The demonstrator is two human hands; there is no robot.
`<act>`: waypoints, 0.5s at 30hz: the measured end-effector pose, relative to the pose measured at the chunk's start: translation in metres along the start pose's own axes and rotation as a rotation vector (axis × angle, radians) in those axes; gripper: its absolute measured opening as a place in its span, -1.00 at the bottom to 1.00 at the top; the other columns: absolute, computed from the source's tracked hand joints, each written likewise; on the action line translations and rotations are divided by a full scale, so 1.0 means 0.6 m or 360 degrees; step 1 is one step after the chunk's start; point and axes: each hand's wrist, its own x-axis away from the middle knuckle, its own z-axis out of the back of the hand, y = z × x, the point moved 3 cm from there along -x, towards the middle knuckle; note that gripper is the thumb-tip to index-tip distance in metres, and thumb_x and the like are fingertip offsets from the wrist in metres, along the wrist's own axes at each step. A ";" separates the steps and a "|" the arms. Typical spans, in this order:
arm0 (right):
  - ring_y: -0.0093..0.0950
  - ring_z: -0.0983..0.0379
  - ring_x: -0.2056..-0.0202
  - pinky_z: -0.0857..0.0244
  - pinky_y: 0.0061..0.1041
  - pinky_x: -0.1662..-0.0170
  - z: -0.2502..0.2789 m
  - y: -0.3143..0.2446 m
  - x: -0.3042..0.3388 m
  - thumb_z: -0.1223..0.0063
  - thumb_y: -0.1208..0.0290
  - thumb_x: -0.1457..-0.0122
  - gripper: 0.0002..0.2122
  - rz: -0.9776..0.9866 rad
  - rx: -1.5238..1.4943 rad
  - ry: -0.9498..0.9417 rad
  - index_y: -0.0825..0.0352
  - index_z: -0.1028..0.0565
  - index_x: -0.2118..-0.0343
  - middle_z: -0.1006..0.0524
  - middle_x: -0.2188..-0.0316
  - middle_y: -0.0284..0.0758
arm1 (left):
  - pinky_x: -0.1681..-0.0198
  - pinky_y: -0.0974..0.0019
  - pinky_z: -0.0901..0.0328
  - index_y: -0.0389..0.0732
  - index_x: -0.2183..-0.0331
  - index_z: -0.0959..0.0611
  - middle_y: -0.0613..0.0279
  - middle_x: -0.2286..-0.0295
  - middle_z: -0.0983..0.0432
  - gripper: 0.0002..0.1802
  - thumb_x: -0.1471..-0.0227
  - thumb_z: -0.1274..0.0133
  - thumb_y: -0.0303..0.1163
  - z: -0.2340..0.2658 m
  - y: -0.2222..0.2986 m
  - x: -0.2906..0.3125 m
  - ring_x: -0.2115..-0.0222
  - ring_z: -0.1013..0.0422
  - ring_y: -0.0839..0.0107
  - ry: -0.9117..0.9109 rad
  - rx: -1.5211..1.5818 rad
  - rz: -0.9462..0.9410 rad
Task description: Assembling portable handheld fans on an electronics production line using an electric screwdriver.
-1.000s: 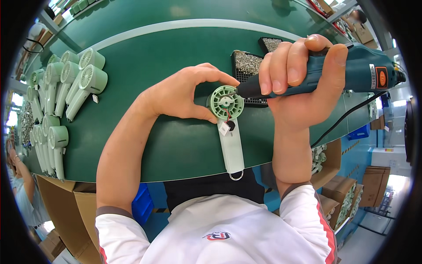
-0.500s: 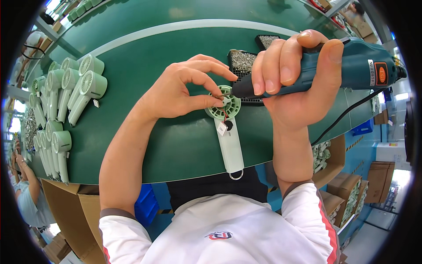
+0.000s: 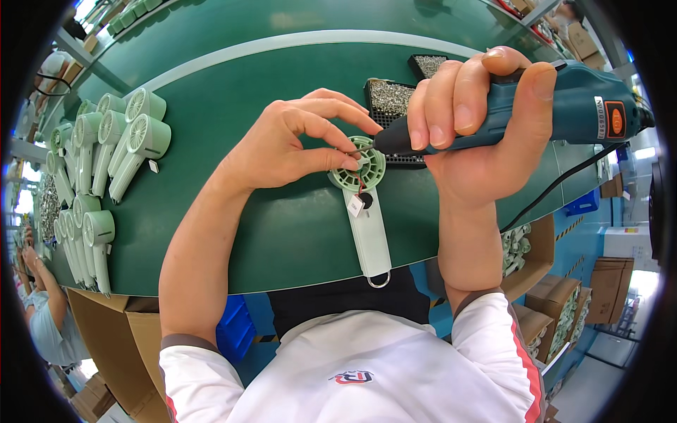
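Observation:
A pale green handheld fan (image 3: 368,233) lies on the green bench in front of me, its round head away from me and a metal ring at its handle's near end. Red wires and a white tag show at its neck. My right hand (image 3: 486,127) is wrapped round a blue-green electric screwdriver (image 3: 578,106), held nearly level, its black nose and thin bit pointing left over the fan head. At the bit's tip, my left hand (image 3: 296,141) pinches with thumb and forefinger above the fan head. Whatever lies between those fingertips is too small to make out.
Black trays of small screws (image 3: 388,99) stand behind the fan. Several finished-looking fans (image 3: 113,134) are grouped at the left. The screwdriver's black cord (image 3: 543,190) runs down past my right forearm. Cardboard boxes (image 3: 539,257) stand beyond the bench's near edge, with a co-worker's arm (image 3: 46,275) far left.
The screwdriver and my right hand have shifted slightly right, and more of the bit shows. My left fingertips have moved slightly at its tip. The fan stays in place.

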 end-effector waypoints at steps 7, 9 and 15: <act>-0.56 -0.29 0.62 -0.30 -0.49 0.60 0.003 -0.007 0.005 0.42 -0.01 -0.52 -0.51 -0.0030 0.0076 0.0030 0.28 -0.50 0.00 -0.38 0.57 -0.47 | -0.07 0.16 -0.39 -0.23 0.37 -0.82 0.25 0.17 -0.71 -0.78 0.20 -0.44 -0.49 -0.001 -0.005 0.002 0.03 -0.50 0.24 -0.0003 0.0031 -0.0017; -0.56 -0.29 0.62 -0.30 -0.48 0.59 0.004 -0.009 0.007 0.43 0.00 -0.52 -0.51 -0.0041 0.0094 0.0037 0.29 -0.50 0.00 -0.38 0.57 -0.46 | -0.07 0.16 -0.39 -0.22 0.32 -0.82 0.25 0.16 -0.71 -0.70 0.23 -0.46 -0.48 0.002 -0.007 0.003 0.03 -0.50 0.25 -0.0017 0.0021 -0.0029; -0.55 -0.29 0.63 -0.30 -0.47 0.59 0.003 -0.011 0.011 0.41 0.02 -0.52 -0.52 -0.0096 0.0136 0.0092 0.30 -0.51 -0.01 -0.37 0.59 -0.45 | -0.20 0.15 -0.29 -0.15 -0.08 -0.67 0.20 0.03 -0.63 -0.15 0.38 -0.54 -0.45 0.005 -0.012 0.007 -0.03 -0.47 0.23 -0.0183 0.0239 0.0106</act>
